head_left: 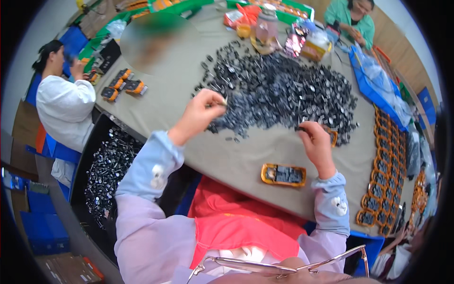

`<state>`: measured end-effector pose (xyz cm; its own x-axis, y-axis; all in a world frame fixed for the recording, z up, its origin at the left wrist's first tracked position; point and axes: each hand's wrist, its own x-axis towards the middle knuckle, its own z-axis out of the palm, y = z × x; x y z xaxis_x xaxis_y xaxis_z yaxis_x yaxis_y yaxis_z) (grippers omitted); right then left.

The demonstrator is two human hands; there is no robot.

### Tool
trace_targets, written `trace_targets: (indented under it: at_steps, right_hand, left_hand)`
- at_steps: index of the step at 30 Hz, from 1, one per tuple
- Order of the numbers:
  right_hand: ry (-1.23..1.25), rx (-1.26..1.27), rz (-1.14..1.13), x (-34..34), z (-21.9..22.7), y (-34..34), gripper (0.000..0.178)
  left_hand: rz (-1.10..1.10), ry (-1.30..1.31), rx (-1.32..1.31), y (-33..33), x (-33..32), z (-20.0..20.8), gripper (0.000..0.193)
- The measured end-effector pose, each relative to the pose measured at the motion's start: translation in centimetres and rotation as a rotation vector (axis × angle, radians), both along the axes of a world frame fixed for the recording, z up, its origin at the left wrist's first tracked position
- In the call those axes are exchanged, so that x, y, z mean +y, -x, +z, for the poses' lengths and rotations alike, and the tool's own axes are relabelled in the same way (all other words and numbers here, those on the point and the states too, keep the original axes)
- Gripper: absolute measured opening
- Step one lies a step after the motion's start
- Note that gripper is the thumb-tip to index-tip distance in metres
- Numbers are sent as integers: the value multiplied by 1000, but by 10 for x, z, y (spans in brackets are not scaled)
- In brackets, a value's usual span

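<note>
My left hand (203, 113) hovers over the left edge of a wide heap of small black parts (279, 87), thumb and fingers pinched together; what they hold is too small to make out. At the heap's near right side, my right hand (316, 142) pinches a small dark part (300, 128) at its fingertips. Partly hidden behind that hand is an orange piece (334, 137). Nearer to me, an orange casing with dark parts inside (283, 175) lies flat on the grey table cover (227, 163), apart from both hands.
Rows of orange-and-black casings (385, 175) line the right edge. A black bin (111, 173) of small parts stands at my left. Jars (267, 26), bags and a blue tray (378, 87) are farther off. Two people sit around the table; several orange-and-black units (124, 85) lie near the left one.
</note>
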<state>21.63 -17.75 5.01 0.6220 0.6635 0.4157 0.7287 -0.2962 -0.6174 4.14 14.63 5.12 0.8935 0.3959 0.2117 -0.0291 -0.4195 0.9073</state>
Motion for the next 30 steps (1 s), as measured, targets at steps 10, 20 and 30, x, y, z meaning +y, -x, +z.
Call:
trace_targets:
  at_steps: [10, 20, 30]
  right_hand:
    - [40, 547, -242, -115, -32, 99, 14]
    - [-42, 399, -143, -108, -30, 110, 16]
    - [30, 144, 95, -84, -3, 97, 27]
  left_hand:
    - [-280, -359, -77, 43, -106, -31, 33]
    - [-411, -396, -22, 26, -170, -37, 60]
    - [-410, -401, -68, 22, -162, -52, 66]
